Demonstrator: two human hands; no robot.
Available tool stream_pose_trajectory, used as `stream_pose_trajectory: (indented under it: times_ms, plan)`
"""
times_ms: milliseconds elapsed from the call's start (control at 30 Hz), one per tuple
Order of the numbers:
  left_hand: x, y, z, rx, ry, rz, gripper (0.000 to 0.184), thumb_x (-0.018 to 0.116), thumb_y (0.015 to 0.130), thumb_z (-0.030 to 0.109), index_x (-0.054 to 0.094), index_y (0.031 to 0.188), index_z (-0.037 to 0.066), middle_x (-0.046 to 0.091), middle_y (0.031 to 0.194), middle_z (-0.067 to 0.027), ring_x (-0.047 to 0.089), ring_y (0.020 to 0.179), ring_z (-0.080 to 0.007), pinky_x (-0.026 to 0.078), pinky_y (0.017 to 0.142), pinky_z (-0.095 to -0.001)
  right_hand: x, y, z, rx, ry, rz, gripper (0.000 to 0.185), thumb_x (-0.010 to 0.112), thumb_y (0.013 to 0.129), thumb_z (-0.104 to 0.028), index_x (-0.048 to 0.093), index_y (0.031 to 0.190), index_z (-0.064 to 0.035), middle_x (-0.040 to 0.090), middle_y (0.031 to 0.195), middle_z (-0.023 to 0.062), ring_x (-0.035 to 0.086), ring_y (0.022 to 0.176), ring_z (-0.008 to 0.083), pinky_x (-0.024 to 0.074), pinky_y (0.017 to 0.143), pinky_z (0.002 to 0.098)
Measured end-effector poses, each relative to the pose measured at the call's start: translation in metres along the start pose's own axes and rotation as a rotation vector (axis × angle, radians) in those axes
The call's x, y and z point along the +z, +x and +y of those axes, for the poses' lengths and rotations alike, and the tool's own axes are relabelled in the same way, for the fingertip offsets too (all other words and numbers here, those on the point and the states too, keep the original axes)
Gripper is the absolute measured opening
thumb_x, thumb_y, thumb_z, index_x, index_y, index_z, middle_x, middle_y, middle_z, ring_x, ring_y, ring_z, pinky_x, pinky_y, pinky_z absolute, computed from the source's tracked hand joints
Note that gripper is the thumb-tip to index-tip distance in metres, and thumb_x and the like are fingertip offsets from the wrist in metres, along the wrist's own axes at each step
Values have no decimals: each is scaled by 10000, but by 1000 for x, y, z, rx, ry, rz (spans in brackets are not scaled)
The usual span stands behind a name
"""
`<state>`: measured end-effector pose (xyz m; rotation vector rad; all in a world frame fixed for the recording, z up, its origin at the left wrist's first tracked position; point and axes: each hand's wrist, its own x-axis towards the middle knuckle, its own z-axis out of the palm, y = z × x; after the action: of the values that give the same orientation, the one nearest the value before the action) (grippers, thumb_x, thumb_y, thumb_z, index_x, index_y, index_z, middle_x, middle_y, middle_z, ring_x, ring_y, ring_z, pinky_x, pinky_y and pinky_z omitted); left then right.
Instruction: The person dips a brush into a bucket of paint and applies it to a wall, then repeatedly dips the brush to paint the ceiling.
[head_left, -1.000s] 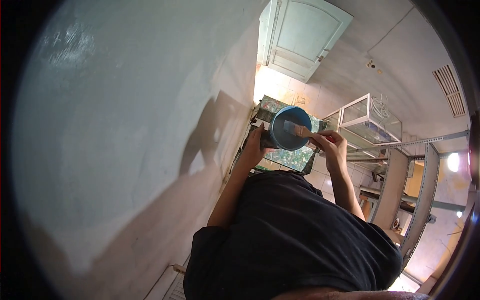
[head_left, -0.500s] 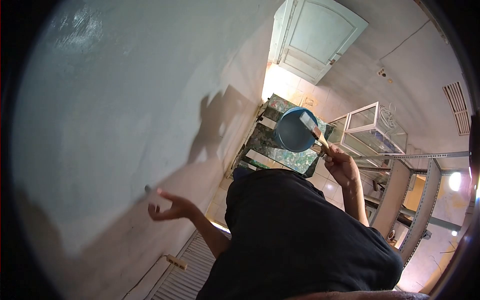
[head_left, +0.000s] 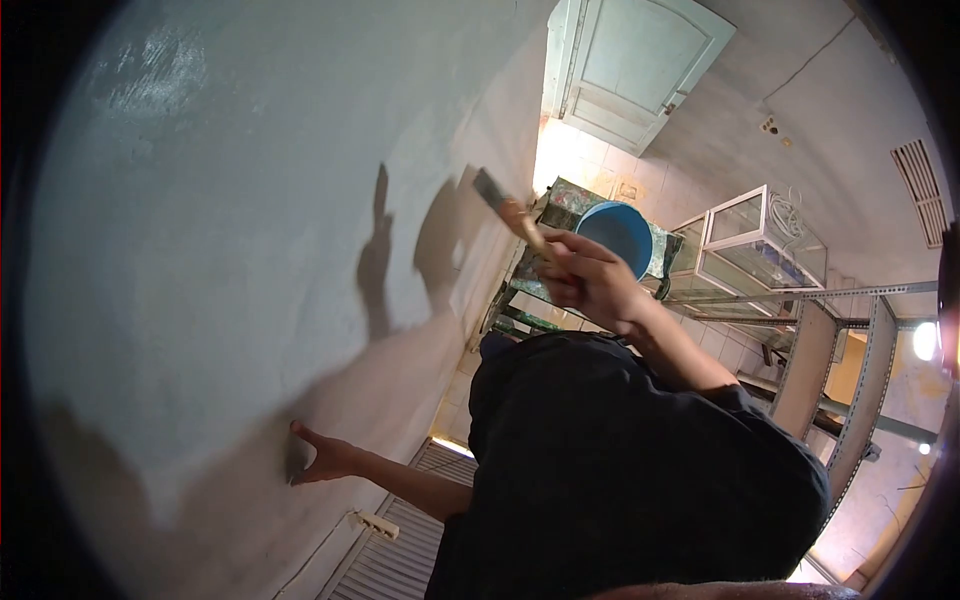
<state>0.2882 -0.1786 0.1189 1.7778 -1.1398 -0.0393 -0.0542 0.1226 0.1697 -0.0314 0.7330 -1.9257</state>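
Note:
My right hand (head_left: 590, 275) is closed round the handle of a paintbrush (head_left: 512, 212), whose bristles point up and left toward the wall. Behind that hand, a blue bucket (head_left: 622, 232) stands on a paint-spattered platform (head_left: 570, 196). My left hand (head_left: 325, 455) is at the lower part of the pale wall (head_left: 240, 230), thumb and fingers spread apart, with nothing seen in it. Whether its fingertips touch the wall is hard to tell.
A pale door (head_left: 645, 65) is at the top. Glass cases (head_left: 765, 240) with a coiled cable and metal shelving (head_left: 850, 370) stand at the right. Below my left arm are a power strip (head_left: 378, 525) and a ribbed panel (head_left: 400, 565).
My left hand has left the bucket and moved down to the wall. My right hand has carried the brush out of the bucket and left toward the wall.

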Motion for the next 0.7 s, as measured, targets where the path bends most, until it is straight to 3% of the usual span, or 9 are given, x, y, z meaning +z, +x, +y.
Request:
stream_pose_trajectory:
  times_ms: [67, 167, 300, 367, 467, 600, 700]
  plan:
    - [-5, 7, -4, -2, -159, -231, 1449, 827, 698, 717, 57, 1534, -182, 280, 1541, -400, 413, 1426, -430, 367, 1204, -427, 6, 33, 23, -16, -85, 54, 457, 491, 1088, -152, 394, 1522, -44, 502, 918, 41, 422, 692, 107, 397, 625, 252]
    - [19, 18, -39, 7, 73, -90, 1457, 814, 708, 723, 30, 1532, -187, 191, 1583, -413, 370, 1462, -434, 373, 1200, -429, 6, 85, 60, -67, -132, 211, 464, 490, 1083, -153, 398, 1531, -69, 548, 905, 43, 476, 696, 115, 421, 611, 267]
    - [20, 20, -39, 5, 160, -96, 1459, 794, 719, 738, 28, 1513, -216, 187, 1567, -441, 345, 1475, -444, 350, 1211, -427, -23, 160, 96, -132, -223, 396, 462, 491, 1087, -185, 417, 1534, -95, 532, 864, 23, 453, 672, 96, 387, 577, 255]
    - [19, 23, -41, -1, 135, -141, 1474, 773, 729, 755, 4, 1490, -246, 158, 1554, -473, 310, 1484, -470, 324, 1221, -429, -33, 188, 104, -274, -446, 616, 391, 535, 1077, -228, 550, 1447, -104, 533, 795, -5, 455, 674, 85, 402, 588, 269]
    - [21, 31, -49, 6, 182, -168, 1492, 756, 735, 770, -27, 1474, -263, 99, 1549, -499, 229, 1511, -483, 266, 1244, -419, -61, 224, 116, -461, -693, 724, 334, 589, 1057, -243, 653, 1337, -72, 534, 759, -11, 458, 692, 82, 406, 604, 271]
    - [23, 37, -59, 29, 182, -196, 1490, 745, 747, 772, -47, 1474, -260, 40, 1554, -505, 141, 1534, -481, 200, 1262, -402, -69, 247, 124, -529, -656, 807, 305, 608, 1049, -227, 685, 1284, -50, 549, 789, -3, 456, 708, 90, 402, 615, 274]
    - [21, 36, -57, 20, 174, -222, 1492, 728, 755, 781, -60, 1469, -265, 7, 1550, -512, 91, 1546, -473, 153, 1269, -389, -68, 244, 133, -443, -722, 699, 317, 606, 1047, -213, 674, 1310, -48, 557, 771, 12, 460, 696, 99, 407, 614, 297]
